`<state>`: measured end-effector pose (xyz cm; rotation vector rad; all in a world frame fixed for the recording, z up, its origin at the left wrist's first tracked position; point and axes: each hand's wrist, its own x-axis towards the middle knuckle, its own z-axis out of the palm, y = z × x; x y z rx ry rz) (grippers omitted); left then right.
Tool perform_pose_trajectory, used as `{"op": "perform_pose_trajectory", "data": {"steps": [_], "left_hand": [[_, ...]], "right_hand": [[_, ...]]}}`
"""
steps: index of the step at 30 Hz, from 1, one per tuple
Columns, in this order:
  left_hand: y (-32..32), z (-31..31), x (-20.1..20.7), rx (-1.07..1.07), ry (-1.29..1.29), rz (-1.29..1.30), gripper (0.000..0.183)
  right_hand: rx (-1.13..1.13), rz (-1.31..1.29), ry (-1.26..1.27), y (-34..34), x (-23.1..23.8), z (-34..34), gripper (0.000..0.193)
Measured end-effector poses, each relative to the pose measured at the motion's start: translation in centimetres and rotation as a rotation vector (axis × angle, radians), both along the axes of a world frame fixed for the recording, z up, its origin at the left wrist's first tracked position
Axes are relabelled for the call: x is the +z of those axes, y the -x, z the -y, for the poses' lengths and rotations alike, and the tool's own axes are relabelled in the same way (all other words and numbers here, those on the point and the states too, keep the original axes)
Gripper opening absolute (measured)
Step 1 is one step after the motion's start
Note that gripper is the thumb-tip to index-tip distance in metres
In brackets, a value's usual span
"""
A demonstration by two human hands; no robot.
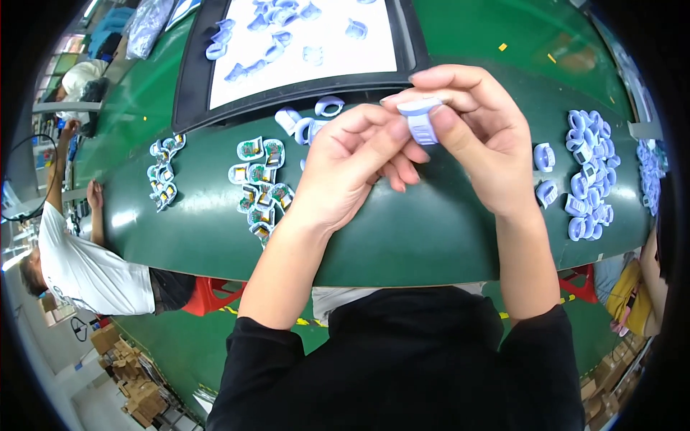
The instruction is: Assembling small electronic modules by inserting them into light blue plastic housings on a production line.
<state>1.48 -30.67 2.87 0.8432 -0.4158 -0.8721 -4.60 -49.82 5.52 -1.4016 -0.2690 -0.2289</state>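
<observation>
The worktop (402, 241) is dark green, the ring piece (422, 128) is pale purple-blue with a whiter top, the tray (192, 75) is black around white, the boards (262, 174) are green with yellow bits, the seat (208, 297) is red, and the floor tape (309, 322) has yellow-and-black stripes.

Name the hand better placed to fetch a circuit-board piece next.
Probably the left hand: the nearest circuit-board pieces lie beside its wrist, while the right hand is farther off. Both hands hold the blue piece, though.

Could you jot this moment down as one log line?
left hand: holding pale-blue piece | right hand: pinching same piece | table left: green-board parts | table right: clustered blue pieces | beyond: black-rimmed tray
</observation>
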Motion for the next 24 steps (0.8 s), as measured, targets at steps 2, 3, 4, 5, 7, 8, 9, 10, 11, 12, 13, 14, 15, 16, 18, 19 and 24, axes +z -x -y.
{"op": "perform_pose_trajectory", "data": {"steps": [2, 3, 4, 5, 7, 8, 9, 10, 11, 12, 13, 14, 15, 16, 18, 19, 24], "left_hand": [[0.3, 0.4, 0.1, 0.156, -0.025, -0.029, 0.024], [0.5, 0.5, 0.4, 0.153, -0.01, -0.017, 0.024], [0.8, 0.6, 0.7, 0.177, -0.024, -0.039, 0.025], [1.0, 0.6, 1.0, 0.202, -0.036, -0.061, 0.025], [1.2, 0.8, 1.1, 0.194, -0.041, -0.077, 0.025], [1.3, 0.9, 1.4, 0.202, -0.052, -0.06, 0.025], [1.4, 0.8, 1.5, 0.208, -0.061, -0.042, 0.025], [1.3, 0.5, 0.8, 0.194, -0.031, -0.025, 0.027], [1.3, 0.7, 0.8, 0.198, -0.07, 0.0, 0.028], [1.3, 0.8, 0.9, 0.201, -0.132, 0.044, 0.027], [1.3, 0.7, 0.6, 0.203, -0.165, 0.058, 0.027], [1.1, 0.5, 0.8, 0.185, -0.17, 0.078, 0.027], [1.1, 0.6, 0.6, 0.21, -0.152, 0.068, 0.028], [1.1, 0.1, 0.7, 0.219, -0.143, 0.048, 0.028], [0.6, -0.6, -0.1, 0.209, -0.101, 0.031, 0.028], [0.5, -0.6, -0.5, 0.198, -0.083, 0.006, 0.028], [1.6, 1.6, 1.2, 0.232, -0.089, -0.038, 0.035]], "right_hand": [[-0.108, 0.017, -0.024, -0.5, -0.9, -0.3, 0.024], [-0.079, 0.02, -0.002, -0.6, -1.0, -0.2, 0.024], [-0.038, -0.008, -0.03, -0.4, -0.8, -0.2, 0.022], [0.003, -0.035, -0.057, -0.3, -0.6, -0.3, 0.02], [0.073, -0.126, -0.148, -0.1, -0.4, -0.2, 0.024], [0.075, -0.174, -0.185, 0.0, -0.5, -0.3, 0.024], [0.074, -0.221, -0.221, 0.0, -0.7, -0.4, 0.024], [0.076, -0.217, -0.222, 0.0, -1.0, -0.3, 0.024], [0.069, -0.22, -0.224, 0.0, -1.5, -0.2, 0.023], [0.07, -0.224, -0.208, 0.1, -1.6, -0.1, 0.023], [0.07, -0.221, -0.188, 0.0, -1.6, 0.2, 0.022], [0.065, -0.201, -0.145, -0.1, -1.4, 0.1, 0.021], [0.055, -0.183, -0.101, -0.1, -1.4, 0.2, 0.02], [0.042, -0.119, 0.031, -0.4, -1.4, -0.2, 0.02], [0.037, -0.046, 0.19, -0.5, -1.2, -0.6, 0.02], [0.047, -0.036, 0.21, -0.4, -1.1, -0.8, 0.02], [0.054, -0.137, -0.074, 0.3, -1.0, -0.9, 0.029]]}}
